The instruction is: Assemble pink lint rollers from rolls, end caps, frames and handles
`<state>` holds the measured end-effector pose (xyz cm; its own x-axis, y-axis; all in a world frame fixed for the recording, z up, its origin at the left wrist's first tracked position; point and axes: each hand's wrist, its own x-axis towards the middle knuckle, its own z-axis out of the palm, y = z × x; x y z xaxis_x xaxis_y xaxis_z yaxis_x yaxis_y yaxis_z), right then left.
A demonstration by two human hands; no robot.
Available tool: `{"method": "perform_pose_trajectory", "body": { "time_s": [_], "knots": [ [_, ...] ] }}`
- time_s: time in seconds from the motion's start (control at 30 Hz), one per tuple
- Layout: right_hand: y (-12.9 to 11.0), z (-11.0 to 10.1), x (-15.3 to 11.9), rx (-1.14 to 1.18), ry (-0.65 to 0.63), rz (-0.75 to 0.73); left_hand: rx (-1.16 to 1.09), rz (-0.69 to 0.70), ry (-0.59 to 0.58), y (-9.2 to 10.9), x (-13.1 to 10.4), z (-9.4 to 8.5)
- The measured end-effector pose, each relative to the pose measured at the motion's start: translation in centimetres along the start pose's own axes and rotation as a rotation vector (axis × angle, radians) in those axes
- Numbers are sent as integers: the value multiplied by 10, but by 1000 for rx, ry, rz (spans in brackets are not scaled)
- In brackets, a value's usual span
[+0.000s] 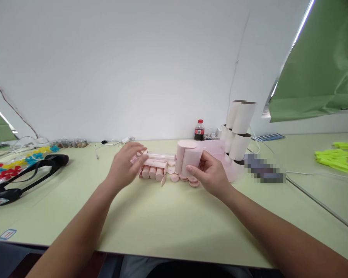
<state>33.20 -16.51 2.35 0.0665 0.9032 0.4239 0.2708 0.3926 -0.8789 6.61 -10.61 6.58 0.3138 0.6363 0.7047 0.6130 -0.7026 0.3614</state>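
Observation:
My right hand (pixel 213 173) grips a pale pink upright case (pixel 187 158) with a rounded, oval top, thumb on its near face and fingers behind its right side. My left hand (pixel 126 164) is at the left end of a pink rack (pixel 152 164), with thumb and fingers apart; whether it touches the rack I cannot tell. Pink rollers (pixel 152 173) sit side by side in the rack's lower part, and a clear tube (pixel 162 156) lies along its back. Small pink discs (pixel 174 177) lie between the rack and the case, some partly hidden below the case.
Behind my right hand stand a translucent pink sheet or box (pixel 220 148) and stacked white tubes (pixel 240 144). A cola bottle (pixel 199 130) is by the wall. Black straps (pixel 43 166) lie left; cables (pixel 316 202) and yellow-green pieces (pixel 338 158) lie right.

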Motion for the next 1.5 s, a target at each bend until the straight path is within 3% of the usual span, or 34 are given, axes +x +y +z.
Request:
{"method": "perform_pose_trajectory", "body": {
  "time_s": [0.1,0.23,0.33,0.47,0.57,0.7,0.9,1.3,1.4,1.5],
  "knots": [
    [-1,7,-3,-67,-47,16,242,244,-50,0,-14,19],
    [-15,6,-4,-195,-139,-9,237,324,-114,-1,-22,37],
    [-37,-17,6,-412,-109,-67,189,204,-61,-8,-23,34],
    [-64,-68,36,-889,-86,-196,70,-72,96,-17,-20,24],
    [-68,-92,56,-1196,-342,-123,-72,-219,147,-19,-18,23],
    [-53,-96,67,-1374,-544,-9,-133,-239,108,-15,-20,29],
    [-35,-90,68,-1426,-548,1,-168,-160,20,-9,-26,34],
    [-42,-86,62,-1515,-504,52,-246,52,-57,-5,-31,39],
    [-52,-81,51,-1378,-420,-12,-259,83,-64,-2,-32,39],
    [-59,-64,30,-976,-331,-102,-274,95,-109,4,-35,44]
  ]
}}
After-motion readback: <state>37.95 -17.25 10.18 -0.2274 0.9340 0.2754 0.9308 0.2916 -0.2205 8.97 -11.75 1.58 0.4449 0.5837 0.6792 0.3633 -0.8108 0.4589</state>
